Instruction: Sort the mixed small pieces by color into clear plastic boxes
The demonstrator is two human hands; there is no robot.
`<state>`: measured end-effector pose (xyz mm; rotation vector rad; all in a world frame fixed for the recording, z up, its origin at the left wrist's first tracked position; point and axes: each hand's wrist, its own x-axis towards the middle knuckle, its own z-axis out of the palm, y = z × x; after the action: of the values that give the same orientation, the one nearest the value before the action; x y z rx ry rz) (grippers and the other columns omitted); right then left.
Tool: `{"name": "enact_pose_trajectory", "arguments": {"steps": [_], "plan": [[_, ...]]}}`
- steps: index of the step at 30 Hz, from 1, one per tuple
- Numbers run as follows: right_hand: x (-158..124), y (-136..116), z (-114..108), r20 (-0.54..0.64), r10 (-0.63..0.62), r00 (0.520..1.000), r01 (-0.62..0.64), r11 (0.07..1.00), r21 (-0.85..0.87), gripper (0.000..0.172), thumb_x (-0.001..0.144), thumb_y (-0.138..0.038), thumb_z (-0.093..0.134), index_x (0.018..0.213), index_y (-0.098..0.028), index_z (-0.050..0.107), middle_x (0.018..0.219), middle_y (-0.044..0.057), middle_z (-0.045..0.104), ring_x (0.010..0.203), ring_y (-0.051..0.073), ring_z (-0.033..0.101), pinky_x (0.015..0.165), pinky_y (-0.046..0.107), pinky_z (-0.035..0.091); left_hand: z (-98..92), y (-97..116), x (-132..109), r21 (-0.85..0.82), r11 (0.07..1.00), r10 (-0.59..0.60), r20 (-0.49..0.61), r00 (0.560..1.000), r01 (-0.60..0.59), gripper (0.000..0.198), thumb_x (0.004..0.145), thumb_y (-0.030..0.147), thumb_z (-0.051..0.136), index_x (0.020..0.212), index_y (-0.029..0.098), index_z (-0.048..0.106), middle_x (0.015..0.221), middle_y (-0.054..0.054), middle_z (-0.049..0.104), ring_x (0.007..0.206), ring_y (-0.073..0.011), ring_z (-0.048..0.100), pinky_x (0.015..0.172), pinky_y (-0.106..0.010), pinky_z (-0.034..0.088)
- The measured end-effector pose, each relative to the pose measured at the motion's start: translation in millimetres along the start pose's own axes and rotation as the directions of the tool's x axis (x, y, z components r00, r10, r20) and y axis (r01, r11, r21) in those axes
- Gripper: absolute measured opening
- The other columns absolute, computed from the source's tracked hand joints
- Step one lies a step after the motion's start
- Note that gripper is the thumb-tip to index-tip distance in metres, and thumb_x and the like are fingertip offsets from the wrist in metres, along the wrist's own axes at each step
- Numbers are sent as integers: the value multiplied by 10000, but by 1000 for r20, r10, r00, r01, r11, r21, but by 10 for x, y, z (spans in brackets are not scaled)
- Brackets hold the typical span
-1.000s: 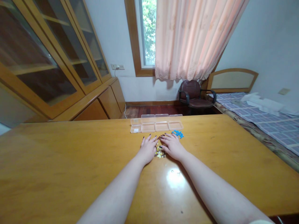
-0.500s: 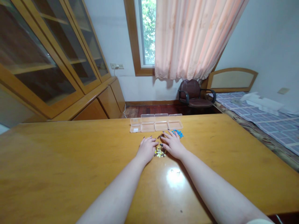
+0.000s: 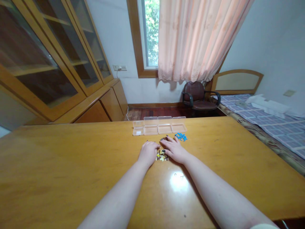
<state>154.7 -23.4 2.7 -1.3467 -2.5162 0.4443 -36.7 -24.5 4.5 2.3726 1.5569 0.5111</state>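
On the wooden table (image 3: 90,159), a small heap of yellow, white and brown pieces (image 3: 162,156) lies between my hands. My left hand (image 3: 147,153) rests at the heap's left edge, palm down, fingers loosely bent and apart. Over the right side of the heap lies my right hand (image 3: 175,149), its fingers spread and its thumb above the pieces. Several brown pieces (image 3: 163,139) show just beyond the right fingertips, partly covered by them. A group of bright blue pieces (image 3: 181,136) sits past the right hand. Neither hand visibly holds a piece.
Behind the pieces stands a row of clear plastic boxes (image 3: 151,130) with raised lids; the leftmost is smaller and has a white label. Beyond the table are a brown office chair (image 3: 199,98), a bed (image 3: 269,117) and a glass-door cabinet (image 3: 54,66).
My right hand has shifted slightly left and nearer over the brown pieces, uncovering more of the blue ones. My left fingers have bent a little more beside the heap.
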Motion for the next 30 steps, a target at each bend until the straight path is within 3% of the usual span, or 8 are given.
{"name": "enact_pose_trajectory", "arguments": {"steps": [2, 5, 7, 9, 15, 20, 25, 30], "plan": [[6, 19, -2, -62, 35, 997, -33, 999, 34, 481, 920, -334, 410, 1388, -225, 409, 1394, 79, 475, 1363, 264, 274, 1104, 563, 103, 1, -5, -2, 1, 1000, -5, 1, 1000, 5, 332, 816, 105, 452, 963, 231, 722, 981, -36, 715, 945, -173, 607, 1003, -345, 382], [19, 89, -9, -210, 78, 975, -51, 990, 131, 397, 923, -277, 366, 1273, -195, 535, 1259, 86, 592, 1207, 236, 473, 1059, 464, 273, 6, 19, -21, 1, 999, 39, 37, 999, -39, 380, 818, 106, 455, 1083, 257, 682, 1118, -33, 678, 1083, -184, 560, 1066, -383, 329], [26, 148, -8, -296, 155, 943, -91, 972, 219, 368, 924, -254, 327, 1141, -182, 615, 1073, 84, 674, 1012, 211, 579, 935, 381, 402, 11, 53, -43, 3, 996, 92, 84, 992, -92, 433, 825, 119, 456, 1187, 291, 622, 1265, -21, 600, 1228, -202, 462, 1115, -432, 254], [30, 199, 0, -333, 249, 910, -145, 940, 309, 370, 927, -261, 296, 1002, -178, 648, 877, 68, 690, 853, 200, 606, 812, 332, 448, 13, 87, -66, 15, 991, 127, 140, 982, -130, 459, 835, 143, 457, 1244, 313, 576, 1360, -14, 520, 1312, -224, 368, 1134, -480, 196], [25, 212, 18, -313, 335, 889, -194, 893, 405, 368, 936, -338, 318, 738, -189, 590, 706, 37, 639, 690, 180, 579, 674, 282, 426, -5, 124, -91, 54, 986, 141, 205, 968, -155, 452, 851, 187, 449, 1270, 324, 548, 1404, -11, 473, 1349, -251, 309, 1136, -532, 137], [26, 158, 12, -286, 201, 937, -82, 921, 381, 362, 947, -327, 332, 773, -177, 612, 784, 49, 655, 750, 178, 573, 704, 275, 407, -9, 124, -75, 77, 991, 90, 200, 976, -107, 460, 836, 169, 468, 1266, 307, 555, 1384, -33, 495, 1338, -256, 330, 1129, -536, 163], [39, 136, 4, -238, 142, 961, -62, 947, 314, 338, 943, -296, 370, 770, -168, 631, 777, 53, 654, 753, 178, 556, 716, 277, 385, -2, 107, -65, 39, 998, 49, 101, 994, -53, 428, 835, 142, 458, 1224, 259, 594, 1339, -47, 539, 1288, -227, 402, 1130, -493, 214], [28, 139, 1, -247, 122, 961, -38, 947, 319, 332, 948, -276, 368, 788, -171, 638, 773, 46, 648, 746, 174, 541, 706, 273, 366, -4, 78, -55, 11, 1000, 10, 13, 1000, -10, 344, 810, 124, 478, 1038, 252, 702, 1218, -42, 627, 1215, -227, 480, 1112, -468, 275]]}}
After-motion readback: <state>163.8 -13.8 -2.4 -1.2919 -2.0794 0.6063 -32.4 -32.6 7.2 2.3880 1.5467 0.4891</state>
